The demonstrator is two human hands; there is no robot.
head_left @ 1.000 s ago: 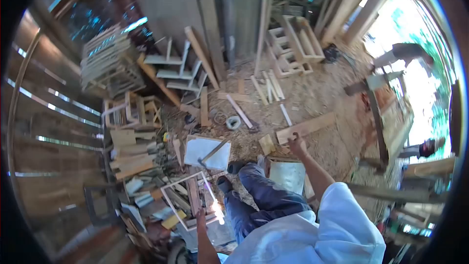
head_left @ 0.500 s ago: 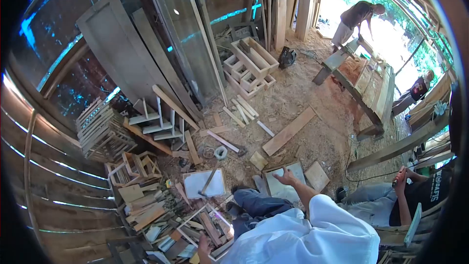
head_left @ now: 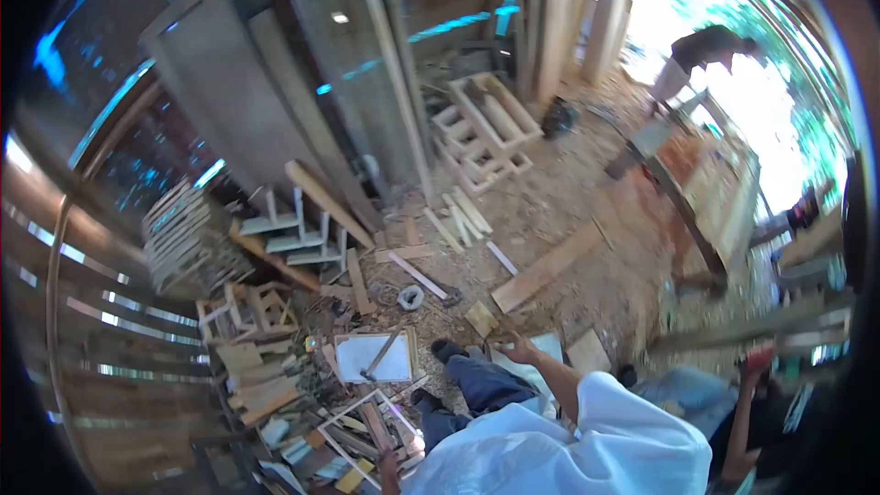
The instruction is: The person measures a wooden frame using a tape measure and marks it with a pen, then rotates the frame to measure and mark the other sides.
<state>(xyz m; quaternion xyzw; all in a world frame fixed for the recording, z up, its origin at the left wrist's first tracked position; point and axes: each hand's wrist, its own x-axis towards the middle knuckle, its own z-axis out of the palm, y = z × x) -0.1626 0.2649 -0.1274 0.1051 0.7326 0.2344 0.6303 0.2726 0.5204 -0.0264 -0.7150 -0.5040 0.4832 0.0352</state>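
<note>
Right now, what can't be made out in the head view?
All in the head view:
- Left hand: blur hides whether it grips the thin white rectangular frame.
- Right hand: blur hides whether it touches the pale flat panel below.
- Black-shirted person at right: blur hides the shirt's print and anything in the raised hand; edge cuts the body off.
- Bent person by the doorway: hands lost in glare and distance.
</note>
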